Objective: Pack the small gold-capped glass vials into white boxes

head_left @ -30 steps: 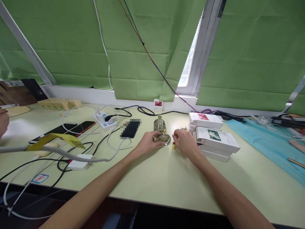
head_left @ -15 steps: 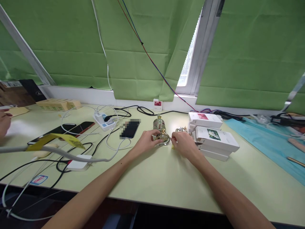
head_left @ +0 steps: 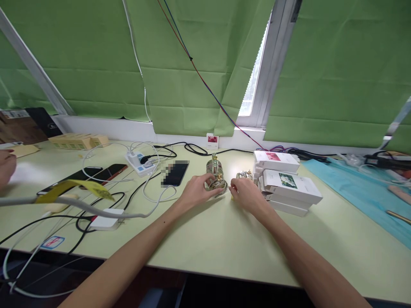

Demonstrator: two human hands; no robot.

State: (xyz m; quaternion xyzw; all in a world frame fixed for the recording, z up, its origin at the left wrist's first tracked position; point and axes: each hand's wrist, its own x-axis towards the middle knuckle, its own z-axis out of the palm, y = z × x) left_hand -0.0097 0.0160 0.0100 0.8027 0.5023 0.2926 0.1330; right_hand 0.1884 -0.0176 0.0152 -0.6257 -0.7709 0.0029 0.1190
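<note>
Surface [head_left: 199, 239] is cluttered; near bottle [head_left: 217, 184] is pinched by left hand [head_left: 196, 190]. Tipping is risked if bumped by right hand [head_left: 245, 192], whose fingers' hold can't be told.

Far left: pale yellow boxes [head_left: 77, 141] near a brown carton [head_left: 19, 128]. Left: white power strip [head_left: 141, 168]; white adapter [head_left: 107, 219] nearer. Dark phone [head_left: 177, 174] lies right of strip. Right: blue sheet [head_left: 349, 185]. Far: green blinds [head_left: 180, 94].
</note>
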